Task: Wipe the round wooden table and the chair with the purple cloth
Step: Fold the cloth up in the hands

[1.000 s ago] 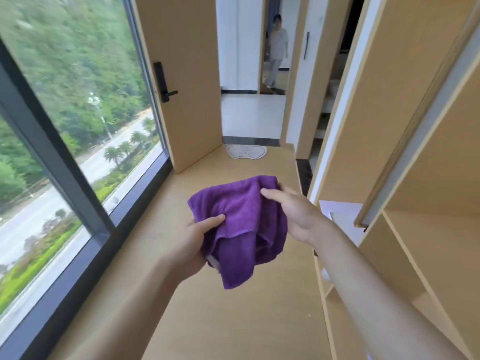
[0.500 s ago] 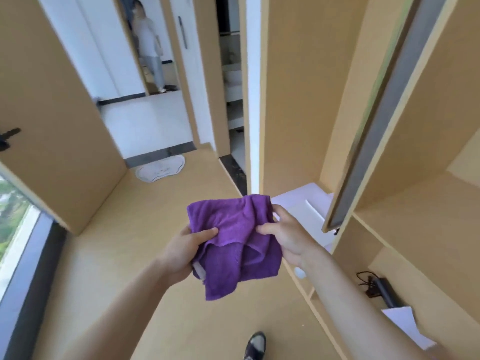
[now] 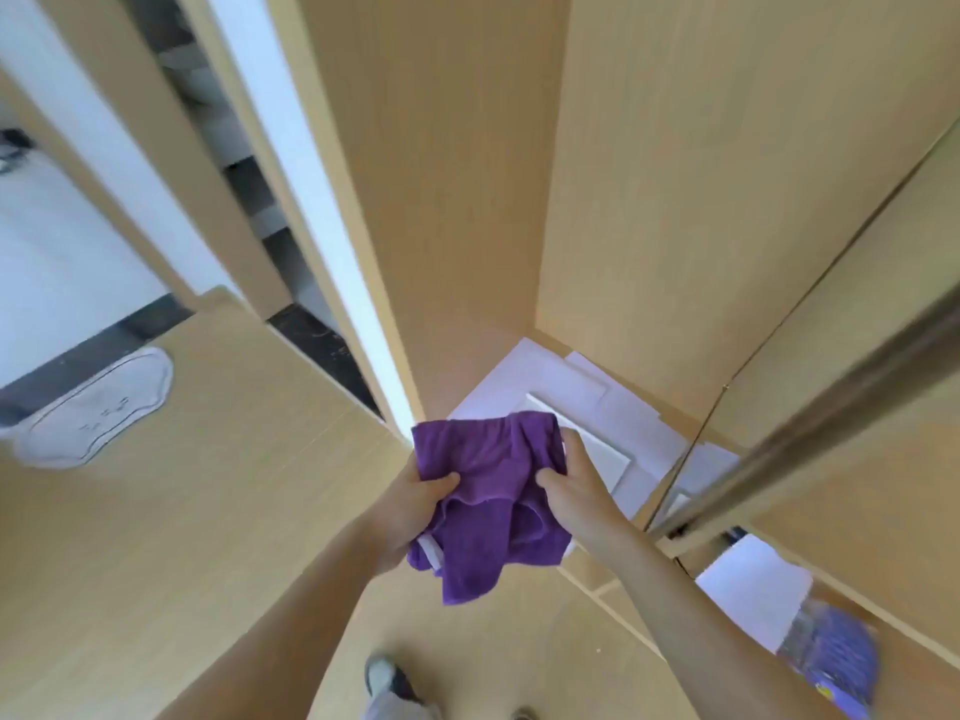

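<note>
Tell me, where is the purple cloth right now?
In the head view the purple cloth hangs low in the middle, held up in the air between the left hand and the right hand, just in front of the white sheets in the wooden cupboard.

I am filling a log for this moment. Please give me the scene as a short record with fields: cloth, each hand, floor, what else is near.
cloth: purple cloth, bunched, held in the air
left hand: left hand grips the cloth's left side
right hand: right hand pinches its right side
floor: pale wood floor, a white mat by the doorway
nearby: white sheets low in the open wardrobe
table and chair: not in view
</note>
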`<act>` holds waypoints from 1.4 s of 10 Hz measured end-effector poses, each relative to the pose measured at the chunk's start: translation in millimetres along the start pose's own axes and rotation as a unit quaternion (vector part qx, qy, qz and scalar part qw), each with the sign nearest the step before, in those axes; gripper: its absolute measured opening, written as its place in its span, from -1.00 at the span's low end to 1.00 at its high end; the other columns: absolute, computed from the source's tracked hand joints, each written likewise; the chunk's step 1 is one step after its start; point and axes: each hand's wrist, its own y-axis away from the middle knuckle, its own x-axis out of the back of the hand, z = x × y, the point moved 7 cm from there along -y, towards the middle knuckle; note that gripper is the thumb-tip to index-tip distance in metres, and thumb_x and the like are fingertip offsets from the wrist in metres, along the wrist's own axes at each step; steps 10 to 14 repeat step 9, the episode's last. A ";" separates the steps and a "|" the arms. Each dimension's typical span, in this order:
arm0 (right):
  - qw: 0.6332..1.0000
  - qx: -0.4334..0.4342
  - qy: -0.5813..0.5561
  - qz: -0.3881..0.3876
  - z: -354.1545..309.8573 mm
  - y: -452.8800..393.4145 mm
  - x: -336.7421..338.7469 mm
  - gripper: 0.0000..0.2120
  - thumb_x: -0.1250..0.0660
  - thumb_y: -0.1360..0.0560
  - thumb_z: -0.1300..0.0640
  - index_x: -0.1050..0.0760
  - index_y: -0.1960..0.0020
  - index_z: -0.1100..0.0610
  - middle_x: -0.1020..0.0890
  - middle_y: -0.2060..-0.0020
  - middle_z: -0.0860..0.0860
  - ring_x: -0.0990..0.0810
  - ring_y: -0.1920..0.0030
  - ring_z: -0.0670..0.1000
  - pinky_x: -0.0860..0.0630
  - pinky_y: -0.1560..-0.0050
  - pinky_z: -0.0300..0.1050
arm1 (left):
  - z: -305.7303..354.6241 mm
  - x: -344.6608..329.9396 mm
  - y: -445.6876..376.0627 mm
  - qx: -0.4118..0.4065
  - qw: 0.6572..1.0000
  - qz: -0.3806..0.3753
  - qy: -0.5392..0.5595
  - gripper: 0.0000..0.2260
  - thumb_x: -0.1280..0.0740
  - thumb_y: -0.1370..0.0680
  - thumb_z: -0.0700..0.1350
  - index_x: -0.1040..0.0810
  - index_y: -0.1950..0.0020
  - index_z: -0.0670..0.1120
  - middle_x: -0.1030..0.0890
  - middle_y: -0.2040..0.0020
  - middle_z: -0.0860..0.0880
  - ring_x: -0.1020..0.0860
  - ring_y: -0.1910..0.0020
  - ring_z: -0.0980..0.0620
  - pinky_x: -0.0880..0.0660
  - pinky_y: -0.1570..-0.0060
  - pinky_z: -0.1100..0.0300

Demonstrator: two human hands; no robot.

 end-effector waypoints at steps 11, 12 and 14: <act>0.894 -0.260 -0.065 0.358 357.1 -322.9 81.5 -0.52 -0.30 -0.54 0.31 -0.45 -0.41 0.02 -0.60 -0.02 -0.05 -0.60 0.11 -0.06 -0.46 0.27 -0.30 | -150.5 -92.7 -533.7 0.085 0.893 -0.185 -0.401 -0.51 -0.45 -0.48 -0.33 -0.45 -0.37 -0.07 -0.63 -0.18 -0.19 -0.66 -0.06 -0.14 -0.63 -0.10 -0.01; 0.894 -0.260 -0.065 0.358 357.1 -322.9 81.5 -0.52 -0.30 -0.54 0.31 -0.45 -0.41 0.02 -0.60 -0.02 -0.05 -0.60 0.11 -0.06 -0.46 0.27 -0.30 | -150.5 -92.7 -533.7 0.085 0.893 -0.185 -0.401 -0.51 -0.45 -0.48 -0.33 -0.45 -0.37 -0.07 -0.63 -0.18 -0.19 -0.66 -0.06 -0.14 -0.63 -0.10 -0.01; 0.894 -0.260 -0.065 0.358 357.1 -322.9 81.5 -0.52 -0.30 -0.54 0.31 -0.45 -0.41 0.02 -0.60 -0.02 -0.05 -0.60 0.11 -0.06 -0.46 0.27 -0.30 | -150.5 -92.7 -533.7 0.085 0.893 -0.185 -0.401 -0.51 -0.45 -0.48 -0.33 -0.45 -0.37 -0.07 -0.63 -0.18 -0.19 -0.66 -0.06 -0.14 -0.63 -0.10 -0.01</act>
